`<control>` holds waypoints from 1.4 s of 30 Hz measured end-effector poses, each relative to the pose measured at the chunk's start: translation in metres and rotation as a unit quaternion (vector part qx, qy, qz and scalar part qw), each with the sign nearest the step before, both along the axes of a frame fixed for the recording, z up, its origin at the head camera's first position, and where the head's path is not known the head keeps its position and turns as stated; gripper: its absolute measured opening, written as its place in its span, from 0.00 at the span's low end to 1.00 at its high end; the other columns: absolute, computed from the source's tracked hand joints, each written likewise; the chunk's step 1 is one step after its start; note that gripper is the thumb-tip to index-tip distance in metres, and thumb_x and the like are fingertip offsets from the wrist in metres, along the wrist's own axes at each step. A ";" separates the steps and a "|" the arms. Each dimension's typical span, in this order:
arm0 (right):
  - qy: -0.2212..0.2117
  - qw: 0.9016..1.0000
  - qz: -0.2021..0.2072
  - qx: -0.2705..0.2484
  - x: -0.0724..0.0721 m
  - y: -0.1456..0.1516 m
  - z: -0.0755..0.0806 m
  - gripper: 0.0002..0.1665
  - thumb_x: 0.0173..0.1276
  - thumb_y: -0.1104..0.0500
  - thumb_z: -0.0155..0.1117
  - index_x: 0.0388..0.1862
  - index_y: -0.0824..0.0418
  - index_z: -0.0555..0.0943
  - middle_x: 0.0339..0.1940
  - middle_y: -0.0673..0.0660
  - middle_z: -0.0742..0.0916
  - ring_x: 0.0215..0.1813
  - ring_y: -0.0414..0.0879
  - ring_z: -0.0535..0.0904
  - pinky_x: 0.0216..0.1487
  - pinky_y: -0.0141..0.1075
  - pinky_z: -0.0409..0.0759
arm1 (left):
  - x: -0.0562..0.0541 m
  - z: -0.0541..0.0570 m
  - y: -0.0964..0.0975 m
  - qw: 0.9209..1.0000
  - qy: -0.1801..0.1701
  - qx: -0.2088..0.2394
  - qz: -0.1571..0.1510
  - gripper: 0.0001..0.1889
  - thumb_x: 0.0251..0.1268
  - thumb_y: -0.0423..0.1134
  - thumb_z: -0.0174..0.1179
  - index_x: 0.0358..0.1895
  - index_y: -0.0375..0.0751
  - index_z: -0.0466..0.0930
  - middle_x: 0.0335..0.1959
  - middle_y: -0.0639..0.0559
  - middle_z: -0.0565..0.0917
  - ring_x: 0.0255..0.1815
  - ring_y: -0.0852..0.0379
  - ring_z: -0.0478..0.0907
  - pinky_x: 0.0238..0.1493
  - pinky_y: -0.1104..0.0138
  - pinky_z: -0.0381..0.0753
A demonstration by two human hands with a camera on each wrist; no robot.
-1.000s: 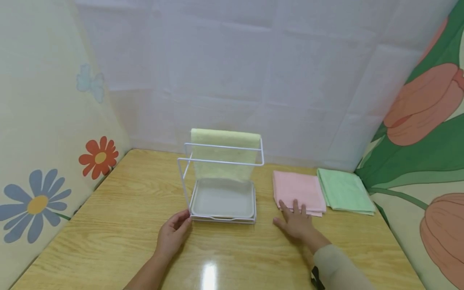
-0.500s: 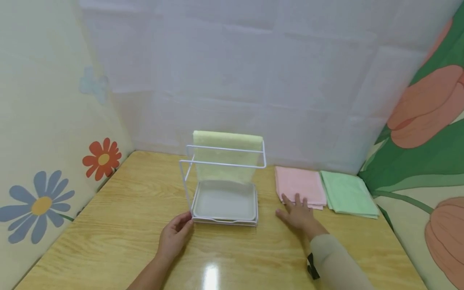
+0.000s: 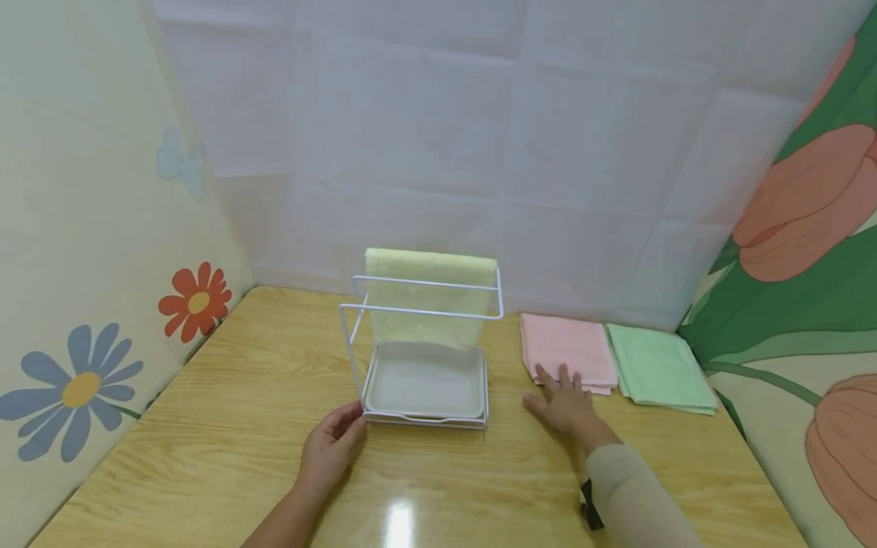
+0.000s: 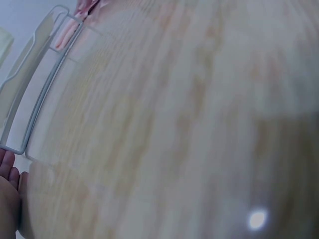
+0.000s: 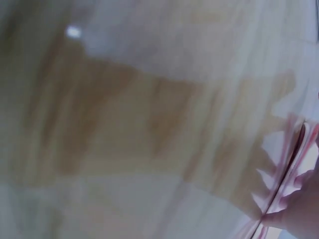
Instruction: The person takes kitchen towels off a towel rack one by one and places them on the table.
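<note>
A white wire rack (image 3: 425, 310) stands on the table with a shallow pale tray (image 3: 425, 380) in its base. Over its rear bar hangs a folded yellow cloth (image 3: 428, 293). My left hand (image 3: 329, 449) holds the rack's front left corner between thumb and fingers. To the right lies a folded pink cloth (image 3: 565, 346). My right hand (image 3: 565, 407) rests its spread fingertips on the front edge of that cloth, thumb out on the wood. In the right wrist view, fingers (image 5: 299, 199) touch the layered pink edge.
A folded green cloth (image 3: 661, 365) lies right beside the pink one. The wooden table (image 3: 274, 358) meets a white sheet (image 3: 411, 152) at the back. Flower-printed panels (image 3: 75, 228) rise at both sides.
My right hand has pushed the pink cloth slightly back, away from me. The left hand keeps its hold on the rack corner. The head view has shifted a little.
</note>
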State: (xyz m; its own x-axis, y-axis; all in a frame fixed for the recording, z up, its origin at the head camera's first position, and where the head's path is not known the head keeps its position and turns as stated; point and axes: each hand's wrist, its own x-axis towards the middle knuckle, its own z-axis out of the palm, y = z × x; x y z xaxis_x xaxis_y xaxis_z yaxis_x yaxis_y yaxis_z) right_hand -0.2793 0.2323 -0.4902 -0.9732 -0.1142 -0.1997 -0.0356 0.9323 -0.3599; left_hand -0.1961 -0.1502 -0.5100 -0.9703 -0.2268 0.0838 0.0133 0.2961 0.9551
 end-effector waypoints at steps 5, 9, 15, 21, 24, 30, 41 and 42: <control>0.014 1.000 -0.004 -0.017 0.002 0.004 0.000 0.45 0.73 0.33 0.46 0.81 0.50 0.49 0.79 0.74 0.45 0.77 0.74 0.36 0.73 0.71 0.38 | -0.001 -0.001 0.000 1.000 0.004 0.003 -0.002 0.17 0.69 0.35 0.60 0.57 0.31 0.78 0.55 0.36 0.83 0.41 0.80 0.74 0.46 0.83 0.76; 0.024 0.999 -0.008 -0.033 0.002 0.004 0.005 0.44 0.74 0.35 0.47 0.81 0.51 0.49 0.79 0.73 0.45 0.78 0.73 0.37 0.75 0.68 0.38 | -0.001 -0.001 0.000 1.000 0.005 0.010 -0.003 0.17 0.68 0.35 0.61 0.57 0.31 0.78 0.55 0.37 0.83 0.40 0.80 0.75 0.45 0.83 0.76; 0.071 0.996 0.000 -0.054 0.000 0.003 0.018 0.42 0.75 0.40 0.51 0.79 0.58 0.54 0.78 0.75 0.51 0.77 0.73 0.44 0.75 0.67 0.44 | -0.001 -0.002 0.000 1.000 0.010 -0.001 -0.001 0.16 0.68 0.34 0.61 0.56 0.31 0.79 0.54 0.36 0.84 0.40 0.79 0.75 0.45 0.83 0.77; 0.094 0.991 -0.005 -0.095 -0.004 0.001 0.032 0.40 0.73 0.44 0.55 0.77 0.61 0.58 0.77 0.73 0.59 0.77 0.70 0.52 0.75 0.63 0.54 | -0.002 -0.003 0.000 1.000 0.006 -0.009 0.005 0.15 0.68 0.35 0.61 0.55 0.34 0.80 0.53 0.38 0.85 0.40 0.79 0.75 0.45 0.82 0.76; 0.110 0.988 -0.005 -0.108 -0.006 0.000 0.039 0.40 0.72 0.46 0.57 0.75 0.63 0.60 0.75 0.72 0.64 0.75 0.68 0.57 0.75 0.61 0.57 | -0.001 -0.003 0.000 1.000 0.011 -0.011 0.002 0.15 0.68 0.35 0.61 0.55 0.33 0.80 0.53 0.38 0.84 0.40 0.79 0.75 0.45 0.82 0.76; 0.120 0.985 -0.004 -0.124 -0.011 -0.002 0.056 0.40 0.72 0.47 0.57 0.75 0.64 0.60 0.74 0.71 0.66 0.74 0.67 0.59 0.74 0.60 0.60 | -0.001 -0.003 -0.001 1.000 0.015 -0.011 0.000 0.15 0.68 0.35 0.61 0.55 0.33 0.80 0.53 0.38 0.85 0.41 0.78 0.76 0.46 0.81 0.77; 0.120 0.972 -0.017 -0.199 -0.023 -0.012 0.095 0.39 0.74 0.47 0.56 0.76 0.63 0.57 0.70 0.73 0.70 0.68 0.68 0.69 0.66 0.58 0.72 | -0.002 -0.005 -0.002 1.000 0.017 -0.010 -0.002 0.15 0.68 0.34 0.61 0.55 0.32 0.80 0.53 0.38 0.84 0.40 0.78 0.76 0.45 0.81 0.77; 0.120 0.971 -0.020 -0.206 -0.024 -0.013 0.099 0.39 0.74 0.47 0.56 0.76 0.62 0.57 0.70 0.72 0.71 0.68 0.67 0.70 0.66 0.58 0.72 | -0.002 -0.005 -0.002 1.000 0.021 -0.009 -0.004 0.15 0.68 0.34 0.61 0.55 0.32 0.80 0.53 0.37 0.84 0.40 0.78 0.76 0.45 0.81 0.77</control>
State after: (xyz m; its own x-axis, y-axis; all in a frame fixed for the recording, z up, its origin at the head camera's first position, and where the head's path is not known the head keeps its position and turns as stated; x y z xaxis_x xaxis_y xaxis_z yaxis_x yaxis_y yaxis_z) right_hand -0.3033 0.2192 -0.3915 -0.9913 -0.0976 0.0881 -0.1314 0.7126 -0.6891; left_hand -0.1982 -0.1521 -0.5149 -0.9675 -0.2180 0.1277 0.0546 0.3128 0.9482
